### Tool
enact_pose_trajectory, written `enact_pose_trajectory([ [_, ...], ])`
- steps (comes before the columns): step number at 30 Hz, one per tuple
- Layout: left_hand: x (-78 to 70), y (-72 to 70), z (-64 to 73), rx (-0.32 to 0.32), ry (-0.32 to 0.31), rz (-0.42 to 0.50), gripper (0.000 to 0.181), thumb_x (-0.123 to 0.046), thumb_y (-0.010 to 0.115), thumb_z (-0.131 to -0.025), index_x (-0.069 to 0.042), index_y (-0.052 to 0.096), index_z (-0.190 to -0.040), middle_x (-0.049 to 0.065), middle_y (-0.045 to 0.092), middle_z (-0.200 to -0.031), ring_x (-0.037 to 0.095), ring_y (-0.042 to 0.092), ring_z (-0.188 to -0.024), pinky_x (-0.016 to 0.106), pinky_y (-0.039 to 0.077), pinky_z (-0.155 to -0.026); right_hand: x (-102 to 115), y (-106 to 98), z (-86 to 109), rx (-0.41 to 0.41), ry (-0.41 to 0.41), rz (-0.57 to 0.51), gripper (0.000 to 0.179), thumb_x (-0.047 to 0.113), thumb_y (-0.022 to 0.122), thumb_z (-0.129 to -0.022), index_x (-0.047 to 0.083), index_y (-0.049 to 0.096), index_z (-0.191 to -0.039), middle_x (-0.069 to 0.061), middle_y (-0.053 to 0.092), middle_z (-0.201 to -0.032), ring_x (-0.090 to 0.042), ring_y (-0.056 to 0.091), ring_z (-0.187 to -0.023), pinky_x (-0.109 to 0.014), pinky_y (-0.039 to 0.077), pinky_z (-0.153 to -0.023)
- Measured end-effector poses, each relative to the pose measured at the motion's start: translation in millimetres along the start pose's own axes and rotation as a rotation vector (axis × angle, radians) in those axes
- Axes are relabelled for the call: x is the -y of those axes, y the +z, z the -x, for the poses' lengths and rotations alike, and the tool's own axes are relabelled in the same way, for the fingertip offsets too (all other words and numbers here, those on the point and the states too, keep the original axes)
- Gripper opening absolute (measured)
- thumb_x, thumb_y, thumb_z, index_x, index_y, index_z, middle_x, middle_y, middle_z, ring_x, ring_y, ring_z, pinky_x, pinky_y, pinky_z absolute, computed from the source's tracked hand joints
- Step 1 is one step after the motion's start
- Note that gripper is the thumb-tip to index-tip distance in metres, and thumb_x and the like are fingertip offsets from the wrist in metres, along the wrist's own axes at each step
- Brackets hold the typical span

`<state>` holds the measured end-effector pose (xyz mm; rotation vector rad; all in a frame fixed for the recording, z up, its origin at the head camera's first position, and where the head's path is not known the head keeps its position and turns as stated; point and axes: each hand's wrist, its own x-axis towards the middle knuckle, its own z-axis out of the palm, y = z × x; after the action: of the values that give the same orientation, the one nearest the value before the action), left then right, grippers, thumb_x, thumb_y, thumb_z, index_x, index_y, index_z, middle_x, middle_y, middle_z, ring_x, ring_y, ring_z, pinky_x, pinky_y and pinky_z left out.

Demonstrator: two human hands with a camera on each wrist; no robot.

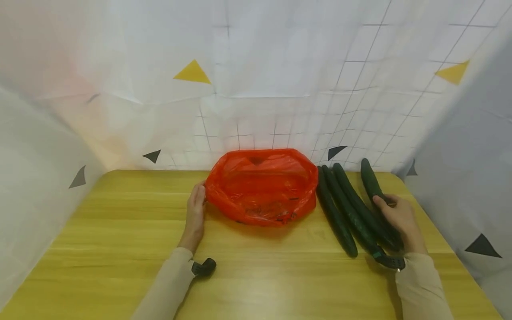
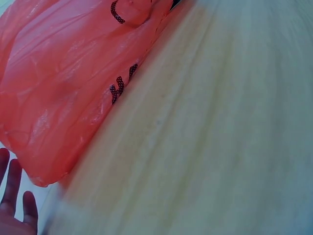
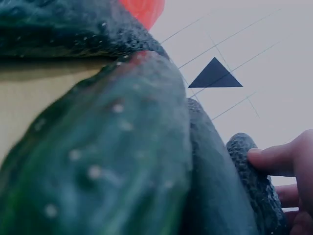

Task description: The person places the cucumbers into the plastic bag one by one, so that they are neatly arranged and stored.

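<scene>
A red plastic bag (image 1: 262, 218) stands on the table with its mouth spread wide. My left hand (image 1: 195, 213) is at the bag's left side, its fingers (image 2: 12, 186) fairly straight and spread beside the plastic in the left wrist view; whether they touch it is hard to tell. To the right of the bag lie several long green cucumbers (image 1: 337, 218), side by side. My right hand (image 1: 400, 220) grips the rightmost cucumber (image 1: 370, 178), thumb on one side and fingers on the other, as the right wrist view also shows. The palm side is hidden.
The wooden table (image 1: 256, 275) ends at a white sheet (image 1: 256, 66) hung behind it, marked with grid lines and yellow and black triangles. Grey-white sheets (image 1: 476, 155) close off both sides. Each wrist wears a small black camera (image 1: 204, 267).
</scene>
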<state>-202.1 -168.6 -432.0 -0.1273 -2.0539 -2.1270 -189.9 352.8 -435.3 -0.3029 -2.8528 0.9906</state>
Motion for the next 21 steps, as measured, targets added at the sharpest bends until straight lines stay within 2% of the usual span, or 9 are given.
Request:
enact_pose_trajectory([
  [6, 13.8, -1.1, -6.9, -0.030, 0.015, 0.022, 0.033, -0.022, 0.041, -0.101, -0.004, 0.054, -0.126, -0.004, 0.058, -0.113, 0.009, 0.052, -0.104, 0.018, 0.041, -0.093, 9, -7, 4.7, -0.065, 0.050, -0.116, 0.072, 0.048, 0.041, -0.096, -0.009, 0.035, -0.139, -0.037, 0.044, -0.132, -0.050, 0.047, -0.115, -0.045, 0.044, -0.080],
  [9, 23.3, -3.3, -9.0, -0.053, 0.002, 0.008, 0.031, -0.025, 0.043, -0.101, -0.005, 0.056, -0.122, -0.007, 0.058, -0.105, 0.010, 0.052, -0.097, 0.018, 0.043, -0.087, 18, -11, 6.7, -0.099, 0.059, -0.181, 0.072, 0.048, 0.042, -0.095, -0.007, 0.033, -0.141, -0.035, 0.041, -0.135, -0.048, 0.044, -0.117, -0.048, 0.042, -0.083],
  [12, 27.5, -4.6, -10.3, -0.083, -0.002, -0.003, 0.033, -0.032, 0.043, -0.100, -0.006, 0.057, -0.116, -0.006, 0.057, -0.099, 0.011, 0.051, -0.093, 0.020, 0.043, -0.084, 27, -15, 7.7, -0.126, 0.084, -0.248, 0.072, 0.049, 0.043, -0.095, -0.003, 0.031, -0.144, -0.030, 0.037, -0.139, -0.040, 0.042, -0.117, -0.044, 0.041, -0.083],
  [16, 29.6, -5.2, -15.2, -0.103, -0.005, 0.052, 0.037, -0.040, 0.041, -0.100, -0.009, 0.059, -0.108, -0.006, 0.057, -0.097, 0.011, 0.051, -0.093, 0.025, 0.042, -0.087, 39, -20, 7.8, -0.196, 0.131, -0.304, 0.070, 0.051, 0.047, -0.093, 0.006, 0.033, -0.146, -0.017, 0.040, -0.138, -0.020, 0.044, -0.110, -0.028, 0.038, -0.082],
  [19, 28.7, -4.3, -21.3, -0.103, 0.004, 0.099, 0.032, -0.038, 0.042, -0.100, -0.013, 0.061, -0.100, -0.007, 0.057, -0.092, 0.009, 0.051, -0.091, 0.027, 0.041, -0.087, 47, -25, 9.2, -0.255, 0.160, -0.349, 0.067, 0.050, 0.048, -0.093, 0.012, 0.035, -0.146, -0.004, 0.045, -0.133, -0.008, 0.044, -0.108, -0.027, 0.038, -0.086],
  [21, 26.3, -3.5, -25.0, -0.106, 0.012, 0.118, 0.028, -0.034, 0.043, -0.100, -0.015, 0.061, -0.092, -0.006, 0.054, -0.084, 0.009, 0.049, -0.084, 0.028, 0.041, -0.082, 52, -27, 10.2, -0.293, 0.182, -0.402, 0.064, 0.049, 0.049, -0.093, 0.015, 0.036, -0.145, 0.006, 0.048, -0.126, -0.003, 0.044, -0.106, -0.029, 0.038, -0.092],
])
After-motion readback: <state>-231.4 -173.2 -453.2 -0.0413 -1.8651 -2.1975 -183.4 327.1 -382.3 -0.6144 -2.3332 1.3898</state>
